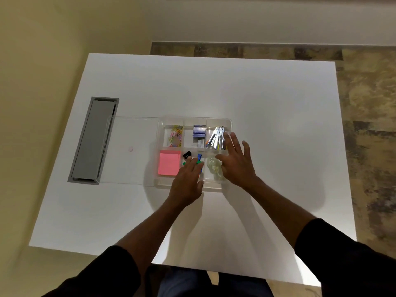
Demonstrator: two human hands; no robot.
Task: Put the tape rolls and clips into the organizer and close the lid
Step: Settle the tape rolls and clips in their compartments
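A clear plastic organizer (229, 123) with several compartments stands at the table's middle. Its clear lid (132, 133) lies flat to the left, touching the box. Clear tape rolls (213, 166) lie in the near right compartment. Binder clips, black (187, 154), blue (199, 156) and green, sit in the near middle compartment. My left hand (188, 181) hovers over those clips with fingers bent down among them; whether it grips one I cannot tell. My right hand (235, 161) is spread flat, fingers apart, over the organizer's right side beside the tape rolls.
Other compartments hold coloured paper clips (176, 135), staple boxes (199, 131), metal clips and pens (216, 137), and pink sticky notes (169, 165). A grey cable hatch (92, 140) is set into the white table (267, 99) at the left, partly under the lid.
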